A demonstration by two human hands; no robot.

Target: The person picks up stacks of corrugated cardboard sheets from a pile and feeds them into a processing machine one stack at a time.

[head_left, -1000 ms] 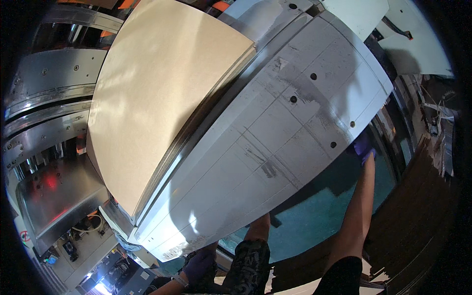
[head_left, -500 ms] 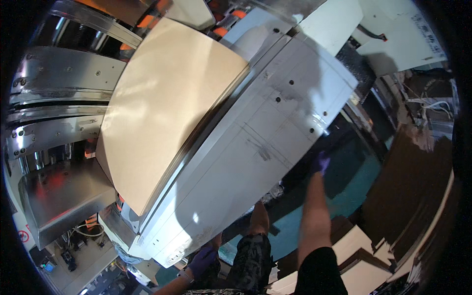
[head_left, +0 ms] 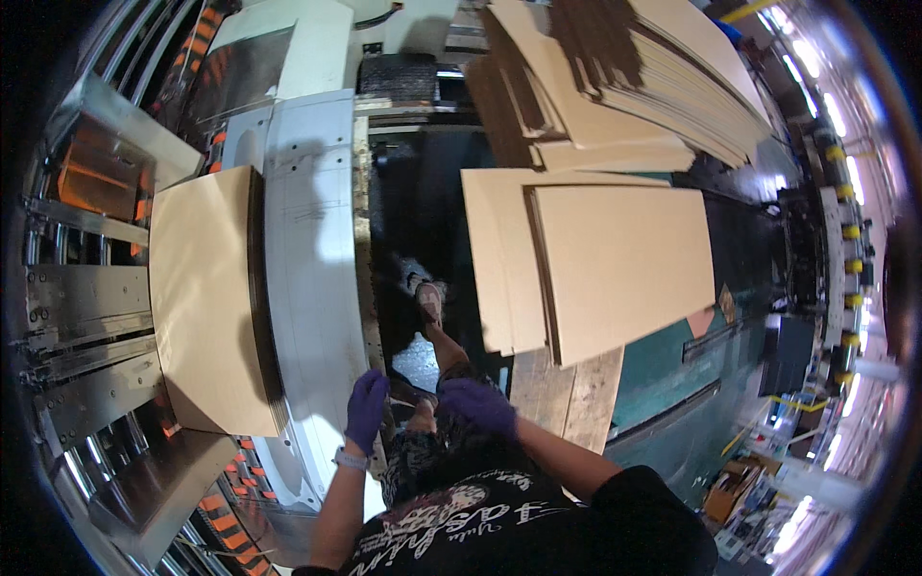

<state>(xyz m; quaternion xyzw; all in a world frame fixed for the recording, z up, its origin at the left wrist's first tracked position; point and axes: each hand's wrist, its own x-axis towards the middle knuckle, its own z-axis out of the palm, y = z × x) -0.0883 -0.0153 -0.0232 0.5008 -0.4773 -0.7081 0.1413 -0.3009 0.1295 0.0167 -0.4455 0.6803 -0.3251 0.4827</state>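
Note:
My left hand (head_left: 367,411), in a purple glove, hangs beside the edge of the long grey machine table (head_left: 312,216). It is empty, its fingers loosely bent and a little apart. In front of my body is my right hand (head_left: 480,407), gloved the same way, fingers loose and nothing in them. On the machine, left of the grey table, lies a stack of cardboard sheets (head_left: 206,302). To the right, another cardboard stack (head_left: 624,264) rests partly over wooden boards (head_left: 567,394), apart from my right hand.
Larger piles of cardboard (head_left: 663,86) stand at the far right. Metal rollers and plates (head_left: 91,298) line the left side. A dark gap in the floor (head_left: 423,192) runs between the grey table and the cardboard. Farther right is a machine with yellow rollers (head_left: 851,274).
My view has turned to the right, bringing the cardboard piles into sight. My right arm, stretched forward before, is now bent in front of my body. My left hand has come up near the table edge.

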